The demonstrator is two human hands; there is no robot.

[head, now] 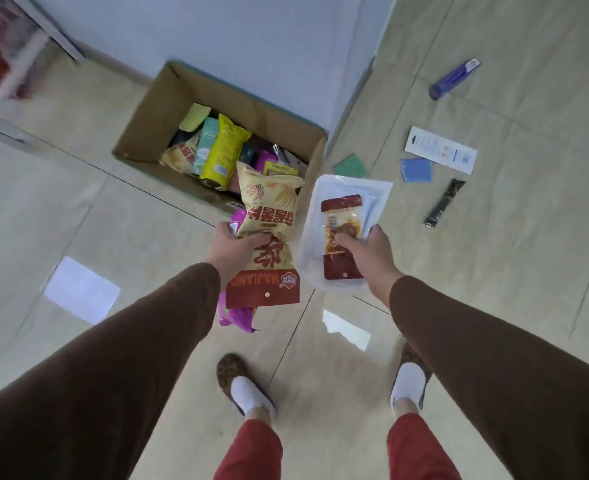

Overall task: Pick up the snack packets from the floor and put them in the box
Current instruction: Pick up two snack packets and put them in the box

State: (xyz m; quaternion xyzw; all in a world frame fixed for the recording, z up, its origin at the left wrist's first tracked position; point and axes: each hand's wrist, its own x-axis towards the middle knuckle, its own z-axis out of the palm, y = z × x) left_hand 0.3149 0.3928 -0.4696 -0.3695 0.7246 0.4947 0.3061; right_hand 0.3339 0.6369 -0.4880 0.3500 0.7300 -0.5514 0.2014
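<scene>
Left hand point(232, 249) fingers closed on yellow snack bag point(268, 216) plus magenta packet point(235, 315); right hand point(362, 251) pinches red packet point(341, 233) and clear pouch point(346, 192). Box point(168, 109) at 12 o'clock. Risk: the stacked packets look likely to slip; loose items remain on floor point(493, 237) at 2 o'clock.

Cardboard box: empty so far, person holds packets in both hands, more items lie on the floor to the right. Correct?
Not quite. The head view shows the cardboard box already holds several snack packets. The rest stands: left hand and right hand each grip packets, and items lie on the floor to the right.
</scene>
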